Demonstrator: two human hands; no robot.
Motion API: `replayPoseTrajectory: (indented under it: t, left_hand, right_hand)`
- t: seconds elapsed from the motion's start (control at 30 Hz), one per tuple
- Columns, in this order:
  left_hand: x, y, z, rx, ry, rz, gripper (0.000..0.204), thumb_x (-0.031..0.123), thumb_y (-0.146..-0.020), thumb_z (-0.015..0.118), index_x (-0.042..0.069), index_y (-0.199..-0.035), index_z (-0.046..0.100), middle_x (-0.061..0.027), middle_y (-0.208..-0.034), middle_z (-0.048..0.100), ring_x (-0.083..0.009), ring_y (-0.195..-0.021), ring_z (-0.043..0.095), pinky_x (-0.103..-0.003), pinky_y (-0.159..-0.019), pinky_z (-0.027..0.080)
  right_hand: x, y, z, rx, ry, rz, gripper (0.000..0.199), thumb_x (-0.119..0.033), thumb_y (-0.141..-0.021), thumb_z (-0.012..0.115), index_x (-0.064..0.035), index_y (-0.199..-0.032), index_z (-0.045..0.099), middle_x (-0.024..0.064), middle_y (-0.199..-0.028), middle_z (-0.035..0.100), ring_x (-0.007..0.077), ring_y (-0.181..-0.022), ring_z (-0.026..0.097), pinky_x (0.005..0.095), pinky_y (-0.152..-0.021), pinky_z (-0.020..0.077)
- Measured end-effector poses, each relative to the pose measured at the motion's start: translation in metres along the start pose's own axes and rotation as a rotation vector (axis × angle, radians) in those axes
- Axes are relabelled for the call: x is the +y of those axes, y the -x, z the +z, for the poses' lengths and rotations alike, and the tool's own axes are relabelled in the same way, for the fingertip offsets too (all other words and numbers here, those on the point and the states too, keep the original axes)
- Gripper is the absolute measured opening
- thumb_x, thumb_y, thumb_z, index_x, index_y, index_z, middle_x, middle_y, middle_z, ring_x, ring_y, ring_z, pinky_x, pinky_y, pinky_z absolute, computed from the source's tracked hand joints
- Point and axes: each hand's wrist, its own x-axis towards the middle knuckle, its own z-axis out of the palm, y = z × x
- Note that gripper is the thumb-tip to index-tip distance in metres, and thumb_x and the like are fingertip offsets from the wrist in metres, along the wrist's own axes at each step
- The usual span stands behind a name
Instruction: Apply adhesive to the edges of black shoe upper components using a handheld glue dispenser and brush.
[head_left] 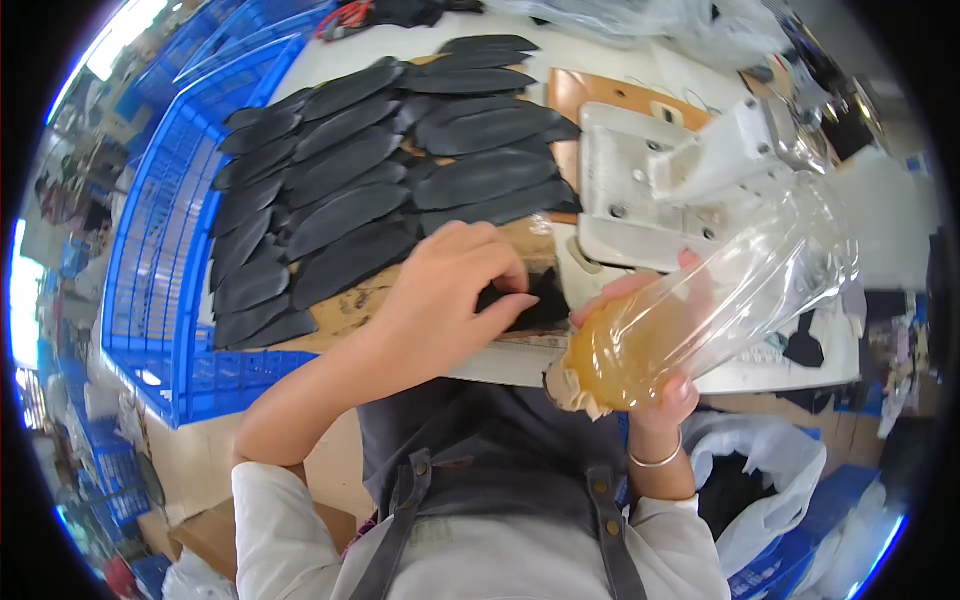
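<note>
My left hand [460, 285] is closed at the edge of a small black piece [545, 305] on a wooden board [360, 300], thumb and forefinger curled round it. My right hand [675, 395] grips a clear plastic bottle [635, 345] tilted neck down, with yellowish liquid gathered toward its neck. Tan wrapping [572, 388] surrounds the mouth, which points toward my lap. Beyond my left hand, several long black leaf-shaped pieces [345, 165] lie overlapping in columns on the board. The bottle hides part of the tabletop behind it.
A blue plastic basket [150, 270] stands along the left of the table. On the right is a white metal machine [640, 180]. Clear plastic bags [690, 30] lie at the back. Below right hangs a white bag [770, 440] with black material inside.
</note>
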Motion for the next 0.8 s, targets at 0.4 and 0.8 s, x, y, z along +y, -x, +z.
replayPoseTrajectory:
  t: [0.4, 0.8]
  left_hand:
    - [-0.064, 0.071, -0.145, 0.893, 0.237, -0.276, 0.012, 0.017, -0.081, 0.068, 0.007, -0.08, 0.061, 0.0073, -0.068, 0.055, -0.0004, -0.06, 0.046, -0.018, -0.052, 0.037]
    - [-0.173, 0.072, -0.151, 0.486, -0.417, -0.459, 0.021, 0.022, -0.075, 0.069, 0.003, -0.07, 0.061, -0.0087, -0.07, 0.062, -0.0216, -0.065, 0.06, -0.032, -0.06, 0.046]
  right_hand:
    - [0.011, 0.0, 0.02, -0.034, 0.159, -0.019, 0.108, -0.062, -0.068, 0.065, -0.0001, -0.138, 0.01, 0.0228, -0.102, 0.051, 0.0305, -0.081, 0.061, 0.0446, -0.084, 0.0475]
    - [0.014, -0.003, 0.014, -0.158, 0.076, -0.031, 0.092, -0.051, -0.076, 0.058, -0.0056, -0.141, 0.011, 0.019, -0.108, 0.046, 0.0298, -0.087, 0.057, 0.0484, -0.095, 0.0383]
